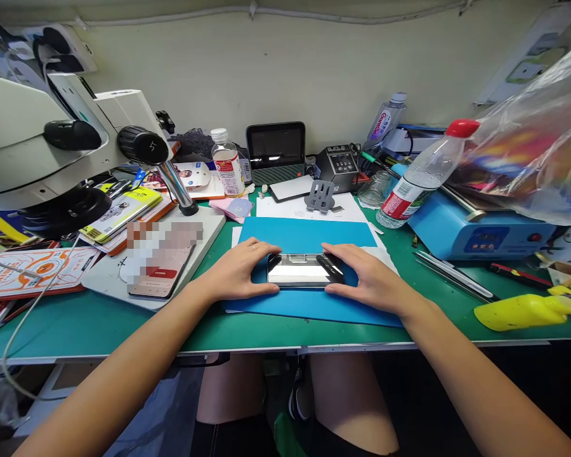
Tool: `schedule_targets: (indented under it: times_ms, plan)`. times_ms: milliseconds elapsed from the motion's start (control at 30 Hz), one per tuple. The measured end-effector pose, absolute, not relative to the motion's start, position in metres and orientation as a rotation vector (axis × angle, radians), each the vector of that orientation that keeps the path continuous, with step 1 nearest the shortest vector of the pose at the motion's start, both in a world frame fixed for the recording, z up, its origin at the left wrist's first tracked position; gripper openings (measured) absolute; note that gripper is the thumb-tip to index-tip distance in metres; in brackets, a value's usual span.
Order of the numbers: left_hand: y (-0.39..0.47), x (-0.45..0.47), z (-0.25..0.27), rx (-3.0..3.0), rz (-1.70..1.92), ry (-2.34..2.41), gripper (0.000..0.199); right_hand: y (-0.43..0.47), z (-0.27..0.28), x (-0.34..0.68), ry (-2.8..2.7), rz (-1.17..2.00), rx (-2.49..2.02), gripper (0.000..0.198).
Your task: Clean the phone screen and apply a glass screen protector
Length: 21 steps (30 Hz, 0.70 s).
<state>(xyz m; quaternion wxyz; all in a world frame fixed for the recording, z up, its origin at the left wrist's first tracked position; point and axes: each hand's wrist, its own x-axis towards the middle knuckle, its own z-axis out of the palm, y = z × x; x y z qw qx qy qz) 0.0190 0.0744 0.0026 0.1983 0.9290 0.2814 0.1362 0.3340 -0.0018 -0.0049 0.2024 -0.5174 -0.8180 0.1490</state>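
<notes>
A smartphone with a dark, glossy, reflective screen lies sideways over a blue mat. My left hand grips its left end, thumb at the near edge and fingers at the far edge. At the right end, my right hand holds it the same way. Both hands are closed round the phone's ends, and the palms hide part of its short sides. Whether the phone touches the mat or is slightly lifted, I cannot tell.
On the left stand a microscope and a second phone on its base. Behind are a drink bottle and a black display device. To the right lie a red-capped bottle, a blue machine, tweezers and a yellow bottle.
</notes>
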Motion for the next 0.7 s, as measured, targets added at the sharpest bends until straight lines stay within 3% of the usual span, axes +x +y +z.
schedule_targets:
  times_ms: [700]
  plan:
    - [0.0777, 0.0171, 0.0013, 2.556, 0.439, 0.709, 0.068, 0.0026, -0.0063, 0.3329, -2.308, 0.393, -1.457, 0.069]
